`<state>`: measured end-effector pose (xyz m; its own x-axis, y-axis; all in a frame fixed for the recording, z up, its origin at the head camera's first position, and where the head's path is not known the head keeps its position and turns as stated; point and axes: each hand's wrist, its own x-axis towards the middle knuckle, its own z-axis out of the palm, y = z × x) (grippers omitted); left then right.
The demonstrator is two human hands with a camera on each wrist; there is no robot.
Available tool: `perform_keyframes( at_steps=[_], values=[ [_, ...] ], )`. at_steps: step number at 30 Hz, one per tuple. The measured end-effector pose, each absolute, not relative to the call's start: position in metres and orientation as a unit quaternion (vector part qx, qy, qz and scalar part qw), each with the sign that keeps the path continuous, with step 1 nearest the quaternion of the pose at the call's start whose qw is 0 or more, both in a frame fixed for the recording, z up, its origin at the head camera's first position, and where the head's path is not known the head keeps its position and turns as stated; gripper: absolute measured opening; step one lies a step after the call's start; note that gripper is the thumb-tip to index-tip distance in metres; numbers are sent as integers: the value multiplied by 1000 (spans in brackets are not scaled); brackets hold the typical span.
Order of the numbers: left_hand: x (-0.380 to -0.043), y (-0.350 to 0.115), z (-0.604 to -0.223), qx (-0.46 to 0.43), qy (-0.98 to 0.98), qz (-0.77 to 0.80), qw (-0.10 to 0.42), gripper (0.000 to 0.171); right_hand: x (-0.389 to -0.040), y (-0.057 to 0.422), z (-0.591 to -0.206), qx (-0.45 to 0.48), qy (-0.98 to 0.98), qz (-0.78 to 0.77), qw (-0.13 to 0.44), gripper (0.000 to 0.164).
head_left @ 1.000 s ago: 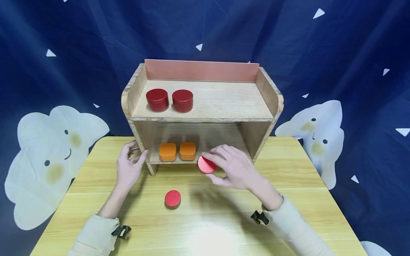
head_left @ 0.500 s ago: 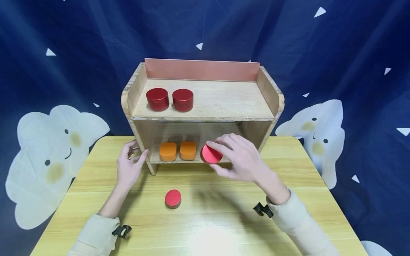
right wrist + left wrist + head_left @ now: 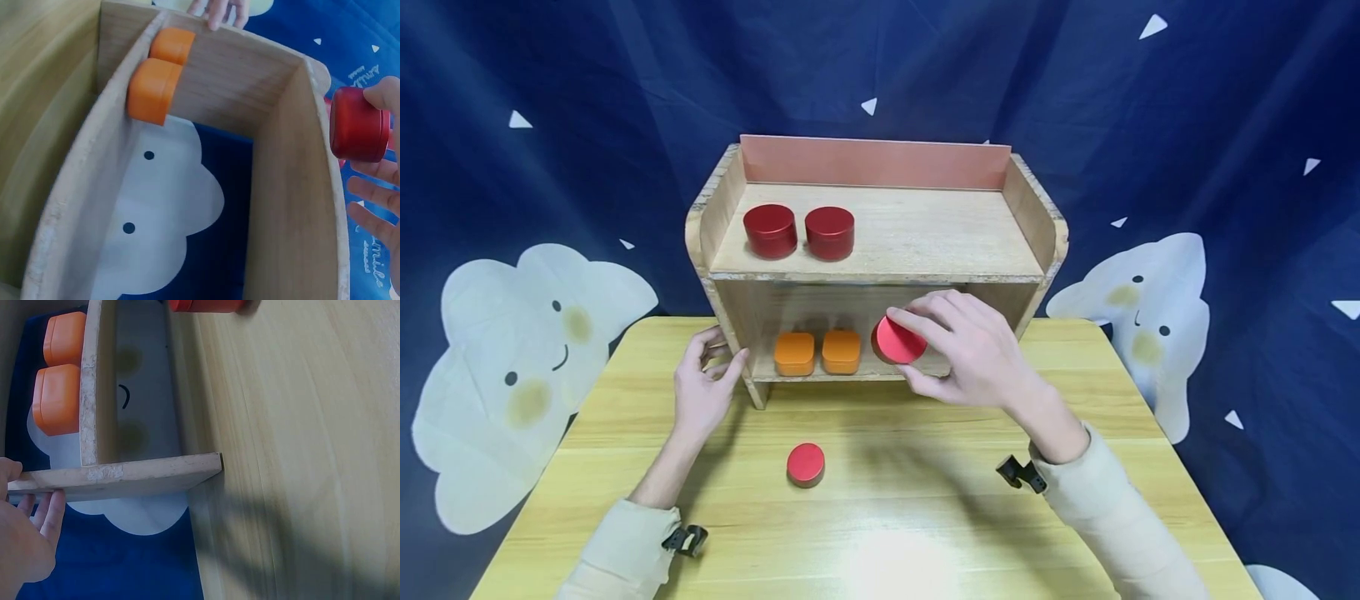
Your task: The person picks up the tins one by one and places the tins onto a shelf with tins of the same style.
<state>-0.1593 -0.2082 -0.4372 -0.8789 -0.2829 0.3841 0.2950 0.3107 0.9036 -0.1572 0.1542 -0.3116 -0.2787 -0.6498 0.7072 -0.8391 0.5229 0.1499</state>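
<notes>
My right hand (image 3: 970, 346) grips a round red tin (image 3: 900, 340) between thumb and fingers, in front of the wooden shelf's (image 3: 880, 277) lower opening in the head view. In the right wrist view this tin (image 3: 359, 125) appears beside the edge of the upper board. My left hand (image 3: 703, 387) holds the shelf's left side panel (image 3: 125, 475), thumb on one face and fingers on the other. On the top board stand two dark red tins (image 3: 770, 231). Two orange rounded-square tins (image 3: 841, 352) sit side by side on the lower board, towards the left.
Another round red tin (image 3: 806, 465) lies on the light wooden table (image 3: 865, 425), in front of the shelf. A pink strip (image 3: 876, 162) runs along the shelf's top back. Behind everything hangs a dark blue cloth (image 3: 625, 100) with white cloud shapes.
My right hand has lifted the red tin up and slightly right, from near the lower board's front edge to higher before the opening. The left hand has stayed on the side panel.
</notes>
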Motion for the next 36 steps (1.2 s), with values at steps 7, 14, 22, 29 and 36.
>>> perform_keyframes(
  at_steps=[7,14,22,29,36],
  values=[
    [-159,-208,-436,-4,-770,-590,242,40,-165,153,-297,470,-784,125,387,51],
    [-158,-208,-436,-4,-772,-589,238,40,-173,154,-285,462,-786,126,390,50],
    [-159,-208,-436,-7,-773,-588,238,41,-180,155,-272,456,-792,131,384,50],
    [-159,-208,-436,-7,-773,-587,239,40,-190,155,-264,452,-797,137,375,50],
    [-159,-208,-437,-8,-774,-585,242,40,-196,155,-260,444,-805,138,368,50]
  ],
)
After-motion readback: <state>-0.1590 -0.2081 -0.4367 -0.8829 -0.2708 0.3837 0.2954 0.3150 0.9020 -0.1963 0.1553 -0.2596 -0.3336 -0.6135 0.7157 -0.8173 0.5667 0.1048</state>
